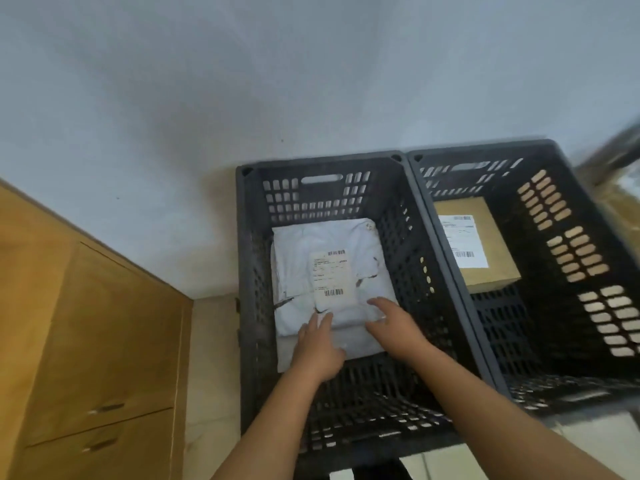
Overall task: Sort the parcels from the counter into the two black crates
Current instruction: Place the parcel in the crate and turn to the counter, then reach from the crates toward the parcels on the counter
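Observation:
Two black slatted crates stand side by side on the floor against a white wall. The left crate [249, 258] holds white plastic mailer parcels [304, 251], the top one bearing a printed label. My left hand [317, 344] lies on the near edge of the top mailer with straight fingers. Beside it, my right hand [393, 327] rests on the mailer's near right corner, its fingers extended too. The right crate [568, 244] holds a brown cardboard box [491, 251] with a white shipping label, lying at the crate's far end.
A wooden cabinet [104, 323] with drawer handles stands to the left of the crates, a strip of pale floor between them. A blurred brown object [620, 188] shows at the right edge behind the right crate.

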